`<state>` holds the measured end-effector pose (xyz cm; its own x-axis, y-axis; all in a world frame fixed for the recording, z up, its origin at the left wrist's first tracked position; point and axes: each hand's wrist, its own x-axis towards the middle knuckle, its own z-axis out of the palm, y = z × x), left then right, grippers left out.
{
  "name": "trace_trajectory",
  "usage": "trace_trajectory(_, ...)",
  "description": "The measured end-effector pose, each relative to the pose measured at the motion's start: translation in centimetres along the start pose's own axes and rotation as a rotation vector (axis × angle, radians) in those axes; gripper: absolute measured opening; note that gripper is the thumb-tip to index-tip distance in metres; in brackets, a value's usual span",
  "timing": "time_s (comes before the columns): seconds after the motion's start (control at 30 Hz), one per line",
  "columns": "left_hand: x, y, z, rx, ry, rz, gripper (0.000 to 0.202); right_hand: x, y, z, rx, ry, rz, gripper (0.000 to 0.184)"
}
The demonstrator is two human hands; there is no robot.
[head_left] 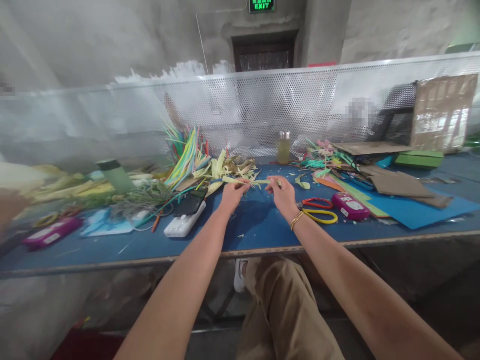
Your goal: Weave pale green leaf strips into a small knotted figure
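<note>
A pale green strip of what looks like dried corn husk (261,182) is stretched between my two hands above the blue table. My left hand (234,193) is closed on its left part, fingers pinched together. At the other end, the fingertips of my right hand (282,190) pinch the strip. A heap of similar husks (219,169) lies just beyond my left hand. One loose husk piece (302,183) rests right of my right hand. Scissors with red and yellow handles (319,216) lie beside my right wrist, their blades mostly hidden.
Coloured pipe cleaners (184,159) stand at the left. A phone (190,204) lies on a white device (183,225). A bottle (284,149) stands behind. Right are a purple box (350,206), cardboard (401,182) and blue sheets (420,212). Another person's blurred arm (11,200) is far left.
</note>
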<state>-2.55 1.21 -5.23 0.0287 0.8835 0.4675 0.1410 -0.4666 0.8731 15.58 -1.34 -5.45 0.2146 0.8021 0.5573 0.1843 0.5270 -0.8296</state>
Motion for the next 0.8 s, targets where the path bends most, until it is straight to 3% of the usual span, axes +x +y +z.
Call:
trace_trajectory(0.1,-0.1,0.1,0.0,-0.016,-0.026,0.009,0.026,0.3,0.4,-0.2,-0.078,0.132,-0.020,0.033)
trace_trajectory(0.2,-0.1,0.0,0.0,0.127,-0.032,0.052,0.022,0.7,0.4,-0.8,-0.280,0.279,-0.005,0.033)
trace_trajectory(0.27,-0.1,-0.1,0.1,0.204,-0.052,0.107,0.018,0.7,0.1,-1.1,-0.408,0.214,0.023,0.036)
trace_trajectory(0.37,-0.1,-0.2,0.2,0.264,-0.099,0.193,0.015,0.3,-0.7,-1.0,-0.572,-0.021,0.055,0.042)
trace_trajectory(0.53,-0.1,0.2,0.2,0.309,-0.128,0.222,0.016,-0.5,-1.1,-0.2,-0.719,-0.279,0.023,0.045)
trace_trajectory(0.67,-0.2,0.4,0.2,0.264,-0.144,0.190,0.016,-0.5,-0.9,-0.2,-0.679,-0.313,-0.007,0.047)
trace_trajectory(0.8,-0.1,0.4,0.4,0.210,-0.156,0.148,0.019,-0.4,-0.8,-0.2,-0.638,-0.257,0.018,0.033)
